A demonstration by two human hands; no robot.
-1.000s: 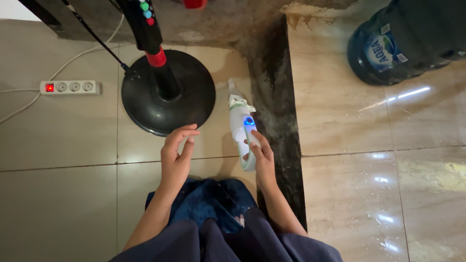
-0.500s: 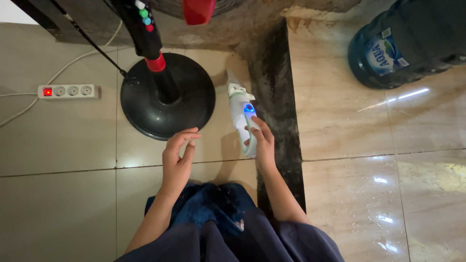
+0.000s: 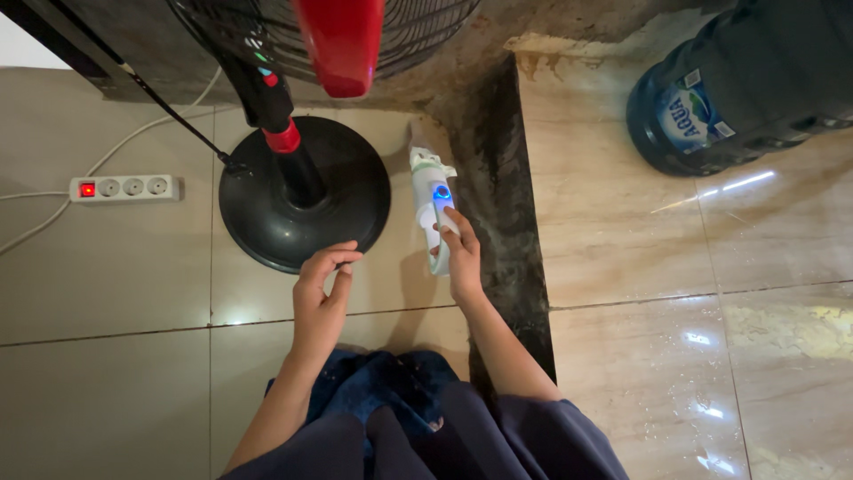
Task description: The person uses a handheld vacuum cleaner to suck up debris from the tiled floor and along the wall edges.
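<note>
My right hand [image 3: 461,258] grips the handle of a small white handheld vacuum [image 3: 427,191] with a lit blue button. Its nozzle points away from me, down at the tiled floor beside the dark step edge [image 3: 498,178]. My left hand [image 3: 321,289] hovers empty over the floor with its fingers loosely curled, just in front of the round black base of a standing fan [image 3: 302,191]. The fan's red blade and black grille [image 3: 342,36] hang at the top of the view.
A white power strip [image 3: 126,188] with a red lit switch lies on the floor at left, with white cables running off it. A large blue water jug [image 3: 737,84] lies on the raised marble floor at upper right. My dark clothing fills the bottom.
My right hand has pushed the vacuum forward along the step edge, away from me. The view has tilted up, so the fan's head now shows. My left hand has barely moved.
</note>
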